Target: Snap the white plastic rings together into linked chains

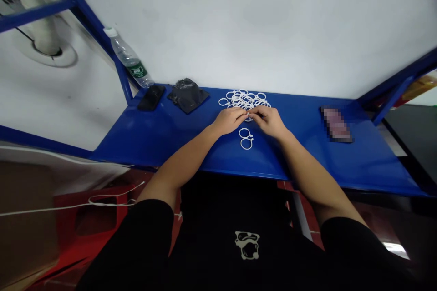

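Observation:
A pile of several white plastic rings lies on the blue table near the wall. My left hand and my right hand meet just in front of the pile, fingertips pinched together on a white ring between them. Two linked white rings lie flat on the table just below my hands.
A plastic water bottle leans at the back left beside a blue frame post. A black phone and a crumpled black bag lie left of the pile. Another phone lies at the right. Red crates stand below the table.

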Demonstrator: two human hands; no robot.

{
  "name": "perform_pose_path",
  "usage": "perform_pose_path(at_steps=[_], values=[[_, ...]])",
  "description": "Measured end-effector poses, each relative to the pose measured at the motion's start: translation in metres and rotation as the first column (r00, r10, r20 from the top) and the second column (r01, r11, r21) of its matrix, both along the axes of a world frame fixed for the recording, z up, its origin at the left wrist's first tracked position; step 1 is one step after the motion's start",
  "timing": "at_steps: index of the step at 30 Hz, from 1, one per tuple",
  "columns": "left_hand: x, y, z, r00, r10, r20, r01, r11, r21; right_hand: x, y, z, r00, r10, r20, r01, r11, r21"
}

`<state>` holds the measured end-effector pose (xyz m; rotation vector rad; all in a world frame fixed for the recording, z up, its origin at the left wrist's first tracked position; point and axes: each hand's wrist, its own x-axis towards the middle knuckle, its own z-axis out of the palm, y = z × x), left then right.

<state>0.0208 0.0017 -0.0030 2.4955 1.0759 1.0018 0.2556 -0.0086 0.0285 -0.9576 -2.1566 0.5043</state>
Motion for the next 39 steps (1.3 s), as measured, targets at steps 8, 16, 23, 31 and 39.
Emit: perform_pose_path(at_steps=[8, 16, 23, 31, 39], values=[[-0.001, 0.0, -0.001, 0.999, -0.028, -0.02, 0.029, 0.999, 0.038, 0.0, 0.0, 0.004, 1.0, -0.006, 0.017, 0.007, 0.998, -0.058], [-0.006, 0.015, -0.013, 0.997, 0.04, -0.061, -0.045, 0.995, -0.088, 0.021, 0.011, 0.005, 0.935, 0.013, 0.353, 0.057, 0.98, -0.189], [-0.006, 0.017, -0.014, 0.993, 0.044, -0.108, -0.058, 0.99, -0.125, -0.005, -0.001, -0.002, 0.961, 0.228, 0.159, -0.168, 0.932, -0.322], [-0.006, 0.016, -0.014, 0.997, 0.009, -0.08, -0.023, 0.985, -0.172, 0.019, 0.025, -0.015, 0.944, -0.027, 0.33, 0.06, 0.994, -0.09], [-0.005, 0.011, -0.009, 0.977, -0.096, -0.189, 0.056, 0.977, -0.207, 0.021, 0.028, -0.019, 0.92, -0.065, 0.386, 0.152, 0.968, -0.199]])
